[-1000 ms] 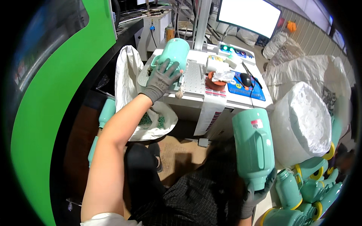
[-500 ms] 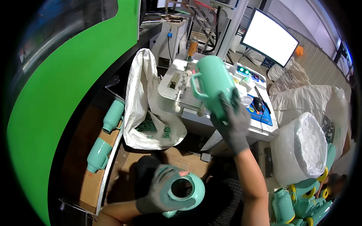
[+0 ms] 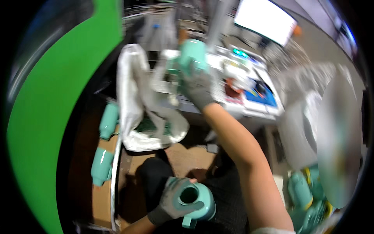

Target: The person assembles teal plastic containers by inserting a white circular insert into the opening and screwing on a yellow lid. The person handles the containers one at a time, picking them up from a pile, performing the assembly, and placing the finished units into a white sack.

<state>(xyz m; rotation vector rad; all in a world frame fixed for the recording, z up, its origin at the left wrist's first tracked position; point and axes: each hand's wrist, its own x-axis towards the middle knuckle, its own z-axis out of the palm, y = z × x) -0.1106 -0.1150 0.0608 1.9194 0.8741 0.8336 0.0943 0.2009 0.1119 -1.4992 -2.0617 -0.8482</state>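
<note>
Over the white workbench, my right hand (image 3: 198, 86), in a grey glove, grips a glossy teal jug (image 3: 193, 54) by its lower part. Its handle appears as a blur on the left side. Low in the picture, my left hand (image 3: 170, 199), gloved too, wraps round a second teal jug (image 3: 206, 201). That one's round open mouth faces up, its handle pointing toward me. To the left, two more teal jugs, an upper one (image 3: 109, 120) and a lower one (image 3: 103, 165), lie on a cardboard-lined ledge (image 3: 102, 206).
A white sack (image 3: 128, 78) with green scraps inside stands left of the workbench (image 3: 269, 111). A monitor (image 3: 267, 19) and a mouse (image 3: 260, 87) are at the right. Several teal jugs (image 3: 300, 189) pile up at lower right. A green machine panel (image 3: 78, 78) curves along the left.
My right hand has carried its jug leftward and farther away, over the bench's left part. My left hand still holds the other jug, its mouth turned more upward. The whole view has shifted and blurred.
</note>
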